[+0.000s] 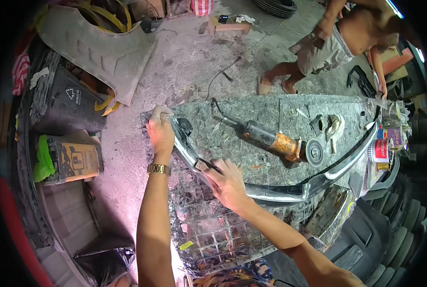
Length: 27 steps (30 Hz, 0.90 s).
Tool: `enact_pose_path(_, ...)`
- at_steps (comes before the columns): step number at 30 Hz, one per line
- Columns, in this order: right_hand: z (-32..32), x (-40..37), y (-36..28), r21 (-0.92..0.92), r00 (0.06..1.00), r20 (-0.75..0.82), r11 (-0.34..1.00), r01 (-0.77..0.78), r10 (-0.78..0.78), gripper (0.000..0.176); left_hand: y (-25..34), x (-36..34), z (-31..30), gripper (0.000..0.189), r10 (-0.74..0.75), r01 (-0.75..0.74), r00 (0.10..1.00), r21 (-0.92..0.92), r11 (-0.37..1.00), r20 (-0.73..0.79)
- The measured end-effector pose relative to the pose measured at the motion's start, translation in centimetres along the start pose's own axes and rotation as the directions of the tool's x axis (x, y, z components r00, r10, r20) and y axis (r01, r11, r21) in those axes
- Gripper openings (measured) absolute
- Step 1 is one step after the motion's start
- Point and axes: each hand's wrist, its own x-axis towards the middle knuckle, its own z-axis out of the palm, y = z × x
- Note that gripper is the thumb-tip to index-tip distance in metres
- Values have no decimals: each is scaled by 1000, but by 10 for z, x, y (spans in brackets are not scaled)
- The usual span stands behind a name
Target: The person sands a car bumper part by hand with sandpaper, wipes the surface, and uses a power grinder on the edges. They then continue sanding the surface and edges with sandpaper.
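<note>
A long, curved black-and-white car trim strip (278,192) lies across the worktable, bowing toward me. Its left end is under my left hand (160,129), whose fingers are closed over it; a gold watch (159,169) is on that wrist. Farther along the strip, my right hand (227,182) presses a thin dark piece (208,165) against the white surface, thumb and fingers closed around it. Behind the strip rests an angle grinder (271,139) with a grey disc (314,152), its cord trailing off the far edge.
White crumpled cloth (335,128) lies right of the grinder. Cans, including a red-labelled tin (381,150), stand at the right end. The worktable's near part is an open metal grid (223,234). Another person (338,45) stands beyond, one hand at the far right corner. Boxes (79,160) are on the left.
</note>
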Motion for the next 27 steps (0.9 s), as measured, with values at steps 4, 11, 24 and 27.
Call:
enact_pose_path(4, -16, 2, -5, -31, 1000, 21, 999, -20, 21, 60, 6, 3, 0, 19, 7, -7, 1000, 6, 1000, -8)
enact_pose_path(11, -9, -13, 4, -64, 1000, 19, 998, 16, -15, 65, 11, -1, -1, 21, -11, 11, 999, 4, 1000, -31)
enact_pose_path(24, -3, 6, -2, -54, 999, 40, 998, 37, -34, 70, 5, 2, -4, 19, -49, 52, 997, -52, 997, 55)
enact_pose_path(27, -4, 11, -5, -84, 999, 48, 996, 25, -21, 67, 5, -1, -1, 20, 16, -16, 1000, -40, 999, -14)
